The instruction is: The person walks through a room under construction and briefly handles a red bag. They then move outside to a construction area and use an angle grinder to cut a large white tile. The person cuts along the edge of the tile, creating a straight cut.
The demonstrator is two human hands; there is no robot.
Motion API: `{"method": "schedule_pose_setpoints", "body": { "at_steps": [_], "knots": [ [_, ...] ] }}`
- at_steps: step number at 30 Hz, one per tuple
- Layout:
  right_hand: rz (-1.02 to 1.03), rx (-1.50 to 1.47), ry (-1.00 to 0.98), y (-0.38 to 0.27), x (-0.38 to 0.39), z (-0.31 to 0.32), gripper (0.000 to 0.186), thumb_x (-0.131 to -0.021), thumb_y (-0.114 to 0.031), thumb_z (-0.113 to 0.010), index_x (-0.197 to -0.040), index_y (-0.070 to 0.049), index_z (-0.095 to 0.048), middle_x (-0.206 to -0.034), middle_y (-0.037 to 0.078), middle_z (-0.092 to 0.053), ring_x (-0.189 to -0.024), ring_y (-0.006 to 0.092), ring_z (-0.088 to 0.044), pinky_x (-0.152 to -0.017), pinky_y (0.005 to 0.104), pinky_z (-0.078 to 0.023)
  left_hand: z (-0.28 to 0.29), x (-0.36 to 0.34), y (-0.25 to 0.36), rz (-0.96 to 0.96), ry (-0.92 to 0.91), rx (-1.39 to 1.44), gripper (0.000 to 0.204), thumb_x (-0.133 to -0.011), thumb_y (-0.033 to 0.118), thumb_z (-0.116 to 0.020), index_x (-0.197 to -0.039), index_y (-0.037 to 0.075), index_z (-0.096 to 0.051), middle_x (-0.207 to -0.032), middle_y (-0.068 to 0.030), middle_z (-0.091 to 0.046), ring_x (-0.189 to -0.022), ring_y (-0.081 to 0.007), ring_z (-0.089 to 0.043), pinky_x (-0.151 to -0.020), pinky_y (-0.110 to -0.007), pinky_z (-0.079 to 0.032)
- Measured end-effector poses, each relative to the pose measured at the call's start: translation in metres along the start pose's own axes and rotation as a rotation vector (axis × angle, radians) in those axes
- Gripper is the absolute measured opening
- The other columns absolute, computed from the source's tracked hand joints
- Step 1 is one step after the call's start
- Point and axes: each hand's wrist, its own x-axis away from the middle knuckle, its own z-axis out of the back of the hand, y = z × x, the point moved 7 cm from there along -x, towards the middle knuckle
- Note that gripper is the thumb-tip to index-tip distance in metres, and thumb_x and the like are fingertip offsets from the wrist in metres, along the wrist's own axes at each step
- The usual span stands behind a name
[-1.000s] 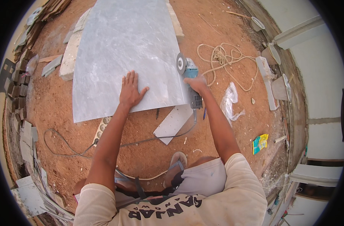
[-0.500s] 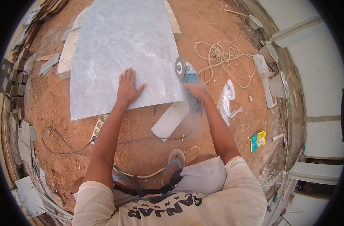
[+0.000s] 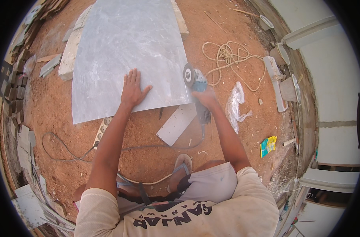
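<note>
A large grey slab (image 3: 120, 47) with pale dusty streaks lies in front of me, propped above the ground. My left hand (image 3: 133, 90) rests flat on it near the close edge, fingers stretched out and thumb apart. At the slab's right edge, my right hand (image 3: 206, 98) is wrapped round a blue and dark angle grinder (image 3: 200, 84). The grinder's round disc (image 3: 188, 75) stands upright along that edge; whether it touches the stone I cannot tell. Haze blurs the tool's rear end and my right fingers.
Pale blocks (image 3: 71, 55) lie under the slab's sides. A white power strip (image 3: 102, 131), a dark cable (image 3: 160, 147) and a light offcut (image 3: 176, 125) are close to my feet. To the right are coiled rope (image 3: 226, 55), crumpled plastic (image 3: 236, 104), a yellow-teal packet (image 3: 268, 146) and buckets (image 3: 291, 89).
The grinder has shifted very slightly toward me along the slab's right edge, still in my right hand. My left hand keeps its place on the slab. The whole view has tilted a little.
</note>
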Motion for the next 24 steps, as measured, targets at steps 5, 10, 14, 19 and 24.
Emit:
{"method": "schedule_pose_setpoints", "body": {
  "at_steps": [5, 10, 14, 19, 24],
  "knots": [
    [-0.006, -0.006, -0.032, 0.002, 0.005, -0.001, 0.056, -0.071, -0.032, -0.076, -0.115, 0.002, -0.069, -0.103, 0.020, -0.073, -0.094, 0.0286, -0.072, -0.084, 0.0397, -0.056, -0.001, -0.001, -0.001, -0.002, -0.001, -0.009, 0.092, -0.096, 0.063, -0.047, -0.155, -0.004, -0.026, -0.165, -0.0195, -0.020, -0.155, -0.0319, -0.012, -0.127, -0.045, -0.009],
    [0.020, -0.056, 0.000, 0.003, 0.017, 0.002, 0.051, -0.069, -0.033, -0.074, -0.106, 0.003, -0.071, -0.097, 0.023, -0.073, -0.093, 0.0324, -0.072, -0.083, 0.0418, -0.055, 0.000, 0.000, 0.001, 0.005, -0.031, -0.026, 0.092, -0.097, 0.064, -0.045, -0.156, -0.004, -0.025, -0.165, -0.0193, -0.020, -0.155, -0.0312, -0.011, -0.127, -0.044, -0.009],
    [-0.027, -0.052, 0.003, 0.006, 0.026, 0.003, 0.051, -0.069, -0.033, -0.075, -0.104, 0.004, -0.071, -0.097, 0.023, -0.073, -0.093, 0.0326, -0.072, -0.082, 0.0417, -0.056, 0.002, 0.000, 0.001, 0.004, -0.037, -0.036, 0.092, -0.097, 0.065, -0.044, -0.156, -0.003, -0.025, -0.165, -0.0190, -0.019, -0.155, -0.0312, -0.012, -0.127, -0.044, -0.009],
    [-0.031, -0.056, 0.004, 0.017, 0.029, 0.001, 0.053, -0.069, -0.034, -0.077, -0.104, 0.005, -0.071, -0.096, 0.024, -0.073, -0.092, 0.0329, -0.072, -0.082, 0.0421, -0.056, 0.001, 0.000, 0.001, -0.008, -0.003, -0.005, 0.091, -0.096, 0.062, -0.049, -0.155, -0.003, -0.027, -0.165, -0.0192, -0.021, -0.155, -0.0321, -0.012, -0.127, -0.045, -0.009],
    [-0.110, -0.027, -0.033, 0.027, 0.037, 0.001, 0.054, -0.070, -0.031, -0.080, -0.110, 0.003, -0.070, -0.098, 0.017, -0.074, -0.088, 0.0251, -0.072, -0.080, 0.0388, -0.057, -0.004, -0.001, 0.002, -0.007, -0.032, -0.016, 0.093, -0.096, 0.066, -0.046, -0.156, -0.003, -0.025, -0.165, -0.0189, -0.019, -0.155, -0.0316, -0.011, -0.127, -0.045, -0.009]
  ]
}}
